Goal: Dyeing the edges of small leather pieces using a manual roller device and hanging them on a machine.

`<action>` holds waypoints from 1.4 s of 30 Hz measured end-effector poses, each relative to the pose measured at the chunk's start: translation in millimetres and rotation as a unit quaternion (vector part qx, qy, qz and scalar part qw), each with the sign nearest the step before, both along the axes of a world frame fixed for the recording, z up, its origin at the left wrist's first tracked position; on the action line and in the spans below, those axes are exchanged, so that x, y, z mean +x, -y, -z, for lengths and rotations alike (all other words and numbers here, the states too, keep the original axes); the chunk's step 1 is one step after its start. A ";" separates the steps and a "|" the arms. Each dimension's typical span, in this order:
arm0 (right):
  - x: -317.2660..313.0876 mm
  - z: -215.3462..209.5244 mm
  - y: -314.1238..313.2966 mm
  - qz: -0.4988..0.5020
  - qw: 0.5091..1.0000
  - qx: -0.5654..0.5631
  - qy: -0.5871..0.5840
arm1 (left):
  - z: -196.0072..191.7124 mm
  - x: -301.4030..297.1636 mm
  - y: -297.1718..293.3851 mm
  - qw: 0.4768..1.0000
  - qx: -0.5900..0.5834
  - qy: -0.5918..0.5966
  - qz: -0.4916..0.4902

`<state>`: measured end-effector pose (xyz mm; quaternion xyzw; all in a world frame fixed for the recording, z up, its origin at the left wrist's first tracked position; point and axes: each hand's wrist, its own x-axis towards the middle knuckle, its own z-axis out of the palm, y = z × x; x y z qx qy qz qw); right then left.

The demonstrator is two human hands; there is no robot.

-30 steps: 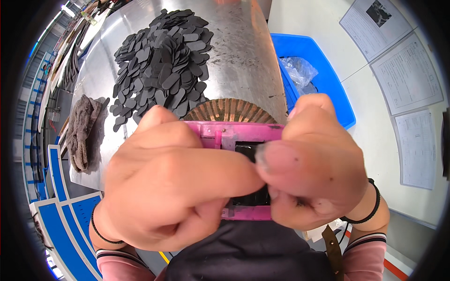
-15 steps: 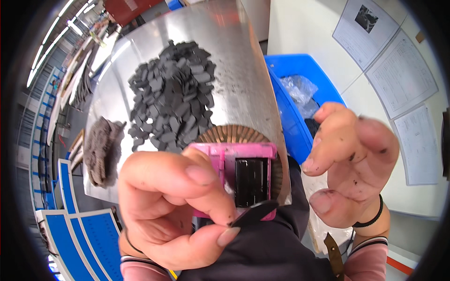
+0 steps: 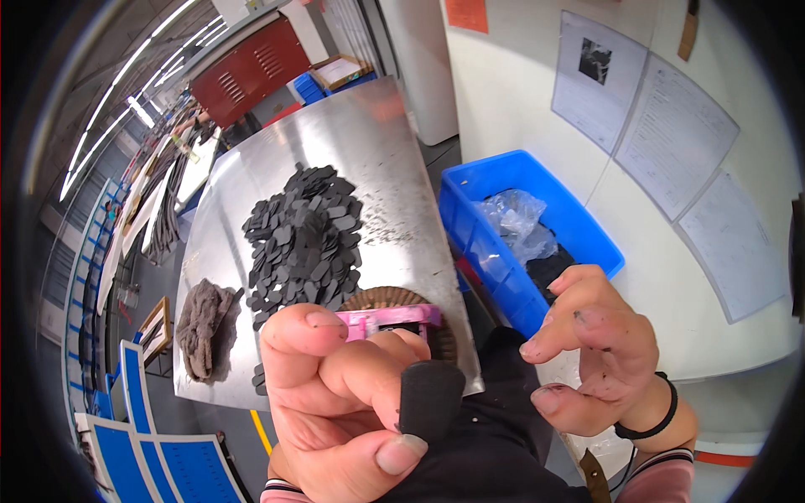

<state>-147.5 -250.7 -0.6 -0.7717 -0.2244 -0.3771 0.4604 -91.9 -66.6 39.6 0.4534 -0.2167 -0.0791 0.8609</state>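
My left hand [image 3: 344, 402] pinches a flat black oblong piece with rounded corners [image 3: 431, 399] between thumb and fingers, holding it up over my lap. My right hand [image 3: 599, 356] hangs to the right with thumb and fingers apart, nothing in it; dark smudges mark its fingertips. Behind the left hand, a pink frame [image 3: 390, 317] with a dark inner part sits in front of a round ribbed brown disc [image 3: 444, 335], mostly covered by the hand. A heap of similar black pieces [image 3: 306, 239] lies on the metal table [image 3: 394, 151].
A crumpled grey-brown cloth [image 3: 201, 331] lies at the table's left edge. To the right stands a blue bin [image 3: 579, 243] holding clear plastic [image 3: 516, 222] and dark pieces. Papers [image 3: 675, 134] hang on the white wall. Blue panels [image 3: 197, 465] stand at the lower left.
The view has tilted up, showing more of the far room. The black piece has turned from nearly edge-on to flat side showing. My left hand now covers more of the pink frame.
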 end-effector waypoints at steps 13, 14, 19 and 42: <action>-65.0 -17.9 45.8 0.112 0.993 0.010 0.027 | -20.3 -38.0 63.0 0.982 -0.074 0.063 0.161; -70.7 -20.2 49.9 0.123 0.992 0.001 0.030 | -23.6 -43.4 67.5 0.979 -0.083 0.067 0.171; -98.0 -29.9 72.2 0.172 0.985 -0.003 0.024 | -29.9 -54.8 93.2 0.932 -0.146 0.073 0.323; -202.5 -197.4 159.9 0.303 0.907 0.172 0.236 | -101.3 -130.4 275.5 0.826 -0.182 0.150 0.512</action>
